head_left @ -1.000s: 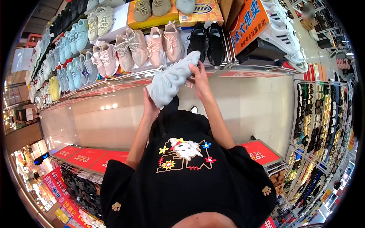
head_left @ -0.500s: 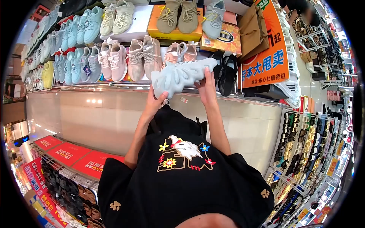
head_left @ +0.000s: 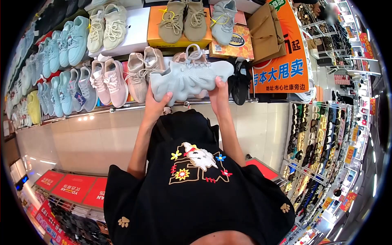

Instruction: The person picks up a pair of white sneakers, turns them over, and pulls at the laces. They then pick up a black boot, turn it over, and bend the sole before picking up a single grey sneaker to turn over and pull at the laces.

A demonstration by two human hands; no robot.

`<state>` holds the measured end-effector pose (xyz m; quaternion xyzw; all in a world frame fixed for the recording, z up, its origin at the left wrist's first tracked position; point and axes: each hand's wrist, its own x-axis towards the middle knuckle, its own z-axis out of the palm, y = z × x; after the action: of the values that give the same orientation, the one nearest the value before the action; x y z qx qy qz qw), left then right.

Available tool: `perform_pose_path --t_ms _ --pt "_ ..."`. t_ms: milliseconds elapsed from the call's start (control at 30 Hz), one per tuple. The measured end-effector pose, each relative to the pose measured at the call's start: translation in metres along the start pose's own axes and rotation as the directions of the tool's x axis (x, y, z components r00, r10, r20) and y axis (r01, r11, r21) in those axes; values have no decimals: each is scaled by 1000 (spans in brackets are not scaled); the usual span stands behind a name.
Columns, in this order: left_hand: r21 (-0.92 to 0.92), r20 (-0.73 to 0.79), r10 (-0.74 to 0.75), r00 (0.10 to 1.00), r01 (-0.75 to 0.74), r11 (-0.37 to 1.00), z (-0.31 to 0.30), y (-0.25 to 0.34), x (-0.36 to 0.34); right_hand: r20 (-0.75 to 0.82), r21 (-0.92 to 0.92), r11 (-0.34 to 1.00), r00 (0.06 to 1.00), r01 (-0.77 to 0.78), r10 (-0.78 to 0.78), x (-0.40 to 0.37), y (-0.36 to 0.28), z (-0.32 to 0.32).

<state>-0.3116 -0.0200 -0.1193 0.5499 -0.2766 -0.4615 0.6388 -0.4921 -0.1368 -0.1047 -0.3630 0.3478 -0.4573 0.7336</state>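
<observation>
A pale grey-blue sneaker [head_left: 190, 79] with a wavy, sculpted sole is held sideways in front of the shoe display. My left hand [head_left: 157, 104] grips its heel end at the left, thumb on the sole. My right hand [head_left: 220, 96] holds the toe end at the right, thumb on the side of the sole; its other fingers are mostly hidden behind the shoe. Behind the held sneaker, a pair of pink shoes [head_left: 179, 56] is partly covered. Pink-beige knit sneakers [head_left: 136, 77] stand just left of it, and a black shoe [head_left: 240, 83] is to its right.
Rows of sneakers fill the rack, with olive shoes [head_left: 195, 22] on an orange box [head_left: 155, 32]. A paper bag [head_left: 265, 34] and an orange sign [head_left: 281, 73] stand at the right. Racks of footwear [head_left: 318, 143] line the right side; red signs [head_left: 71, 188] lie lower left.
The sneaker has turned to show more of its upper, its laces and collar now visible, and both hands have shifted slightly left with it. The camera view has also shifted.
</observation>
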Motion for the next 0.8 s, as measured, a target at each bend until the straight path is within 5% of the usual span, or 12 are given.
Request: perform_pose_path --t_ms 367,400,467,533,633,700,800 --pt "-34 -15 -64 998 64 997 -21 4 16 -7 -20 998 998 64 -64 16 1 25" --pt "3 -27 14 1000 -14 1000 -19 7 19 -6 -30 998 998 62 -63 17 -2 27" --pt "41 -48 90 995 -88 995 -19 18 22 -56 -261 952 982 159 -179 17 -8 37" --pt "397 -14 323 946 -291 870 -18 40 27 11 -380 903 977 201 -212 19 -16 45" --pt "651 142 300 943 -317 690 -23 41 29 83 -482 840 968 247 -237 14 -23 62" --pt "578 132 195 972 -235 782 -17 44 26 91 -480 840 967 253 -239 11 -23 69" --pt "670 94 332 938 -306 676 -14 41 24 78 -475 842 965 256 -249 6 -21 73"
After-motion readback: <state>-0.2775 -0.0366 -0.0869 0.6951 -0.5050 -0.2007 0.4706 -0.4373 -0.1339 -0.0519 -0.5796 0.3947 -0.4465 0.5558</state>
